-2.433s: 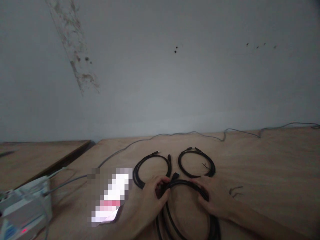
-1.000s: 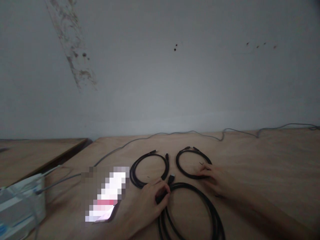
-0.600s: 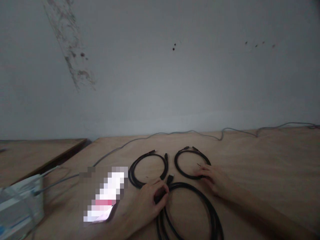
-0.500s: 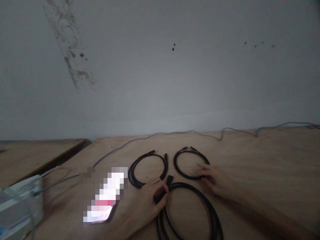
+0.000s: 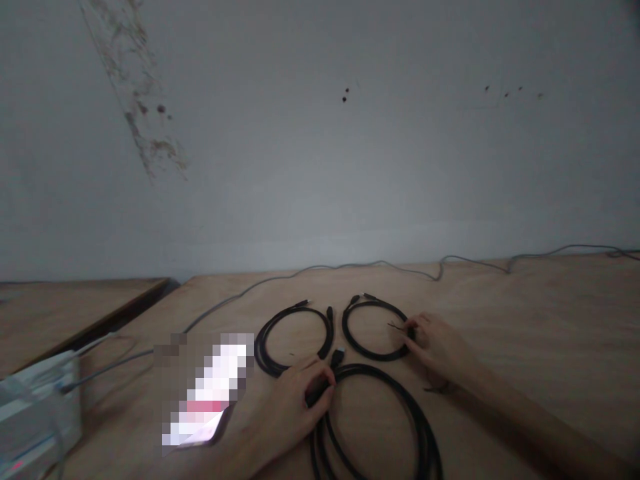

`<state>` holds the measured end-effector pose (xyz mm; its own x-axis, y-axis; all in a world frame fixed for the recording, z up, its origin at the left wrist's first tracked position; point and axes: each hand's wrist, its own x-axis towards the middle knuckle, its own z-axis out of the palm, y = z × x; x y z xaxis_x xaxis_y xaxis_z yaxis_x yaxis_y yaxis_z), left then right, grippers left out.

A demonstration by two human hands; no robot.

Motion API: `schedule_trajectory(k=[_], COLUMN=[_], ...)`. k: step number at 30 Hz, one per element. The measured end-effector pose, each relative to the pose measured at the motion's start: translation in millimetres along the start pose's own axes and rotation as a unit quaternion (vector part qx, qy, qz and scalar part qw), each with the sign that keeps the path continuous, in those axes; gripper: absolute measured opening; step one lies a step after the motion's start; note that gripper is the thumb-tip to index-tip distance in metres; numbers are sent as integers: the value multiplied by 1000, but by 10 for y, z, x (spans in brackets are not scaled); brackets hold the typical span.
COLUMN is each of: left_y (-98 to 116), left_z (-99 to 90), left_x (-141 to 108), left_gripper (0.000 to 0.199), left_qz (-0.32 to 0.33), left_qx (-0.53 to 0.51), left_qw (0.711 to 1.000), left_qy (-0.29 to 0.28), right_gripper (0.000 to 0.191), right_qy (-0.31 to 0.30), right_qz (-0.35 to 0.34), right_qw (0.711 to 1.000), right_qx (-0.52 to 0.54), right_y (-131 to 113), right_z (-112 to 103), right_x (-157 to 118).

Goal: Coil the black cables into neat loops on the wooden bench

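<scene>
A left coiled black cable (image 5: 295,310) and a right coiled black cable (image 5: 375,301) lie flat side by side, plugs at their far sides, while a larger coiled black cable (image 5: 380,371) sits nearer, its black connector (image 5: 337,357) poking up between them.

Inventory as I read it from my station: lower black rubber cable coil (image 5: 380,400); left black rubber cable coil (image 5: 293,340); right black rubber cable coil (image 5: 373,333); pale tan plywood tabletop (image 5: 550,333), faintly streaked grain; thin grey cable (image 5: 240,295); pale grey plaster wall (image 5: 320,167), mottled brown stain (image 5: 135,113); pixelated white-and-pink patch (image 5: 210,393).
</scene>
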<state>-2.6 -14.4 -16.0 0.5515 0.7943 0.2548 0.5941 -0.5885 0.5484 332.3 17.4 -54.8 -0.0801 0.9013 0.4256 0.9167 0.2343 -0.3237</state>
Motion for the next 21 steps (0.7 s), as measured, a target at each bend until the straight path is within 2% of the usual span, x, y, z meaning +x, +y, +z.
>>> schedule_trajectory(k=[5,15,21], left_y=[-12,-46,-21], left_z=[2,27,7], left_x=[15,6,18], left_gripper=[8,7,7], left_qz=[7,16,13], left_qx=[-1,-2,3], left_qw=[1000,1000,1000], left_qy=[0,-2,-1], right_gripper=[39,31,30], right_qy=[6,0,-17], right_qz=[41,75,55], right_qw=[998,996,997], right_qx=[-49,-52,-59], right_y=[52,8,-71], right_z=[45,64,23], right_x=[9,2,-16])
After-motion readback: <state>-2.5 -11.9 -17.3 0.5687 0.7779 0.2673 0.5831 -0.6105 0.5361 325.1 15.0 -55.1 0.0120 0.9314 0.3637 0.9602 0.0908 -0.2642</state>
